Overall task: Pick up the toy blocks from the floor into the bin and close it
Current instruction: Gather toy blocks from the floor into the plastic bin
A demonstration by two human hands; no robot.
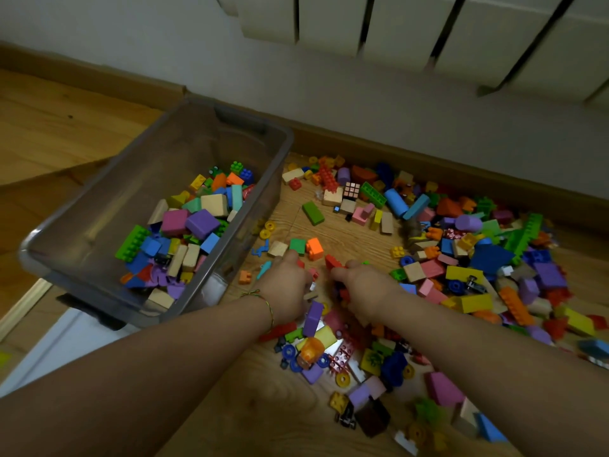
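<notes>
A clear plastic bin (273, 166) stands on the floor at the left, partly filled with coloured blocks (184, 232). Many loose toy blocks (461, 252) lie scattered over the wooden floor to its right. My left hand (286, 285) and my right hand (365, 288) are down in the pile side by side, just right of the bin's near corner. Both hands curl around small blocks; red pieces (333, 262) show at the right hand's fingers. A purple block (313, 318) lies by the left wrist. The fingertips are hidden among the blocks.
A white radiator (428, 31) hangs on the wall behind. A wooden skirting board (428, 166) runs behind the pile. A white flat panel (59, 344) lies under the bin's near end at the left. Bare floor shows between bin and pile.
</notes>
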